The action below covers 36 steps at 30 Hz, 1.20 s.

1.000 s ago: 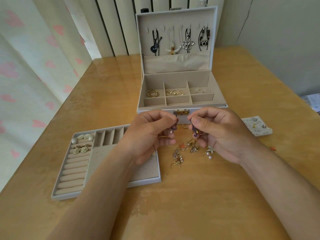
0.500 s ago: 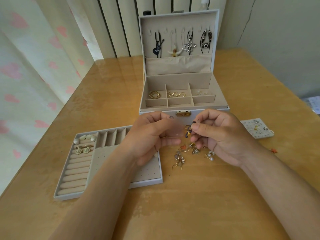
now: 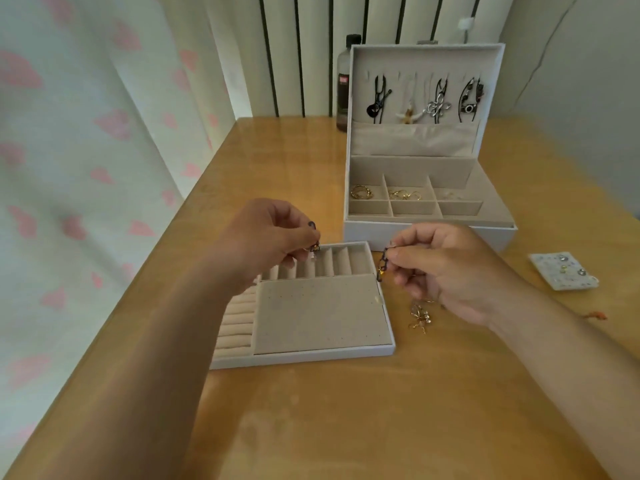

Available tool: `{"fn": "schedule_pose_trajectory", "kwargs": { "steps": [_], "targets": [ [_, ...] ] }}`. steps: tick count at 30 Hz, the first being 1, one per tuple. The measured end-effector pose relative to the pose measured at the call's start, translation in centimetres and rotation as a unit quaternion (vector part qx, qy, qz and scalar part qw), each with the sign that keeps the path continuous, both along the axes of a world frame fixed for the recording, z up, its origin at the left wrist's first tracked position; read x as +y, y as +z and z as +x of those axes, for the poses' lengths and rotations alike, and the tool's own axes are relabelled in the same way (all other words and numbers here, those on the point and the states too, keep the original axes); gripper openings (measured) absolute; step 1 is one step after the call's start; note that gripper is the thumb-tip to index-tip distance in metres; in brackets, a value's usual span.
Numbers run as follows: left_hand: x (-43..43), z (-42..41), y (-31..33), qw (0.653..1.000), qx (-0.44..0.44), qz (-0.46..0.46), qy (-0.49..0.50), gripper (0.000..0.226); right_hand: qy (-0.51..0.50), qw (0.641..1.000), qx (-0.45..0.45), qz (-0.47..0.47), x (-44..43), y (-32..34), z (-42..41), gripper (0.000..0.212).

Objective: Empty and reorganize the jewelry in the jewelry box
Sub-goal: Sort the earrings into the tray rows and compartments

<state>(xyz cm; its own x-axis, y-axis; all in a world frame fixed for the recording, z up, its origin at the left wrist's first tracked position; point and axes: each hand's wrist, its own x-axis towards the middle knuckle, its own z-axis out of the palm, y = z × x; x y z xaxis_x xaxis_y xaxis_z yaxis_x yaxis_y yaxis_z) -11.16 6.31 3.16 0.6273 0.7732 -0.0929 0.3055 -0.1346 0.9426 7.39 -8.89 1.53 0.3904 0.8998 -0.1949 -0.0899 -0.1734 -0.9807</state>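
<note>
The white jewelry box [image 3: 426, 233] stands open at the back right, with necklaces [image 3: 438, 102] hanging in its lid and gold rings [image 3: 362, 192] in its compartments. Its removable beige tray [image 3: 311, 317] lies on the table at centre. My left hand [image 3: 266, 240] hovers over the tray's slots and pinches a small dark earring [image 3: 314, 249]. My right hand [image 3: 446, 268] is beside the tray's right edge, pinching a matching dark chain earring [image 3: 382, 266] that dangles down. A small pile of gold earrings [image 3: 419, 315] lies on the table under my right hand.
A white earring card with studs [image 3: 562, 271] lies at the right. A dark bottle [image 3: 344, 88] stands behind the box. A curtain hangs along the table's left edge. A small orange bit [image 3: 595, 315] lies by my right forearm.
The two hands have moved apart, each with one dark earring; the left hand went over the tray. The view has swung left, so the box sits further right.
</note>
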Motion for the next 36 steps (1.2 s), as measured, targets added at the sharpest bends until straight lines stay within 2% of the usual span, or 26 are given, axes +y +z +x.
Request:
{"fn": "schedule_pose_trajectory", "kwargs": {
  "steps": [3,14,24,27,33,36],
  "targets": [
    [1.4,-2.1,-0.8,0.998,0.039,0.048,0.021,0.007,0.025,0.999,-0.014,-0.020,2.9,0.5,-2.3,0.011],
    [3.8,-5.0,-2.5,0.993,0.007,0.076,0.085,0.006,-0.002,0.972,-0.229,-0.056,9.8,-0.5,-7.6,0.007],
    [4.6,-5.7,-2.6,0.991,0.002,0.087,0.103,0.007,0.029,0.944,-0.311,-0.104,12.2,-1.2,-9.1,0.009],
    [4.6,-5.7,-2.8,0.991,0.017,0.088,0.096,0.008,0.015,0.951,-0.297,-0.088,12.2,-1.0,-8.9,0.013],
    [4.7,-5.5,-3.0,0.993,0.026,0.081,0.086,0.006,0.051,0.988,-0.137,-0.039,12.2,-0.3,-9.3,0.004],
    [4.7,-5.5,-2.9,0.994,0.025,0.073,0.076,0.007,0.058,0.985,-0.155,-0.047,12.1,-0.4,-9.2,0.013]
  ]
}}
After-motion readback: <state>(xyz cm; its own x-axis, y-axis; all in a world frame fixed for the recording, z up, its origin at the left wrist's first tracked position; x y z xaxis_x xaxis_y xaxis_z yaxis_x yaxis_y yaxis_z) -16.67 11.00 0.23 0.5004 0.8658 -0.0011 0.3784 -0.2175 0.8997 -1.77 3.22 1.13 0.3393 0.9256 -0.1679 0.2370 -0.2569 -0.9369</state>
